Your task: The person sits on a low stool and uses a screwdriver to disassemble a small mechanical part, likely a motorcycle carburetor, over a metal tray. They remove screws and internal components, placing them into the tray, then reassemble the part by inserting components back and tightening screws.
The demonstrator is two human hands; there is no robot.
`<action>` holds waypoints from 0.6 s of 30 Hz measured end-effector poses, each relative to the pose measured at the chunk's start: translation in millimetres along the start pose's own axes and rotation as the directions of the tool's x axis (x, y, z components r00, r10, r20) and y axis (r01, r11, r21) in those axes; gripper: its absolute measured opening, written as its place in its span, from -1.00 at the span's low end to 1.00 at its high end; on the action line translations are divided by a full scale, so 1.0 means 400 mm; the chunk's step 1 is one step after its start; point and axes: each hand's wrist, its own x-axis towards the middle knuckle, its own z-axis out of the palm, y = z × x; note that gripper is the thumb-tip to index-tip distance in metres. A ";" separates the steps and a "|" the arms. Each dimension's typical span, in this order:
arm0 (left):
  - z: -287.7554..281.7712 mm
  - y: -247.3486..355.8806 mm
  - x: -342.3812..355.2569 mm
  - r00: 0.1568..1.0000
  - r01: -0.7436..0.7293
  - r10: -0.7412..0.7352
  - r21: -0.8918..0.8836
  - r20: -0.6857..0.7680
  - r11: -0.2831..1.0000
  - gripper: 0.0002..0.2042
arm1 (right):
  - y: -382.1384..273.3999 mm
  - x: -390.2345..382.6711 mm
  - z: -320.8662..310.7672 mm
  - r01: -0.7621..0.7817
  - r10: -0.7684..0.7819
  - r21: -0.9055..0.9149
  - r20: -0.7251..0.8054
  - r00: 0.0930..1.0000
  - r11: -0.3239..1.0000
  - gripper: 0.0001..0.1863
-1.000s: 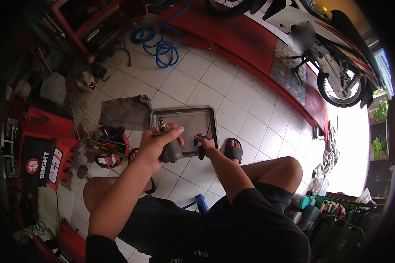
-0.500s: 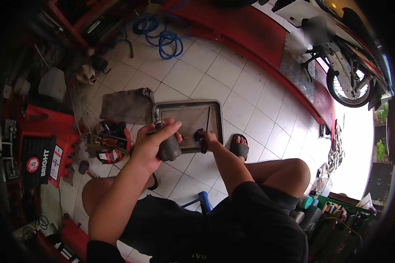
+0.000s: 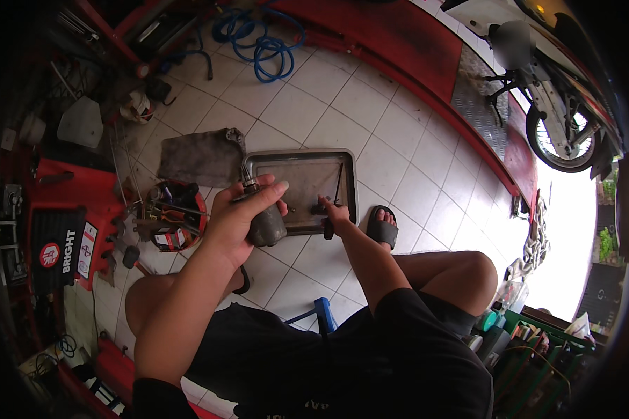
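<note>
I read the dk cylinder (image 3: 267, 228) as metal, matt & grimy, a bit rough; its stem (image 3: 250, 184) is bare metal w/ some shine. The dk tool (image 3: 328, 229) looks matt, but from my end I can't tell plas. from metal. I see the tray (image 3: 351, 188) as metal: rim semi-gloss, base dull & smudged. Grey cloth (image 3: 196, 158): matt, stained. Floor tiles (image 3: 279, 112): smooth, lt sheen. Blue hose (image 3: 275, 76) looks like smooth plas. Ramp (image 3: 391, 42): red-painted metal, scuffed; its grey plate (image 3: 476, 117) has a rough, tread-type texture. Black shorts (image 3: 230, 342): matt cloth.
</note>
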 end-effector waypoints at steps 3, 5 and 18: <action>-0.008 -0.010 0.003 1.000 -0.001 0.002 0.021 -0.005 1.000 -0.61 | 0.016 0.018 0.000 0.034 -0.035 -0.127 -0.005 0.999 0.991 -0.48; -0.013 -0.015 0.006 1.000 -0.011 0.011 0.049 -0.009 0.999 -0.60 | 0.032 0.022 -0.006 0.091 -0.081 -0.177 0.062 0.995 0.980 -0.55; -0.009 -0.032 0.026 0.986 -0.151 0.141 0.106 0.091 0.983 -0.57 | -0.012 0.013 -0.022 0.271 -0.316 -0.620 0.040 0.948 0.736 -0.63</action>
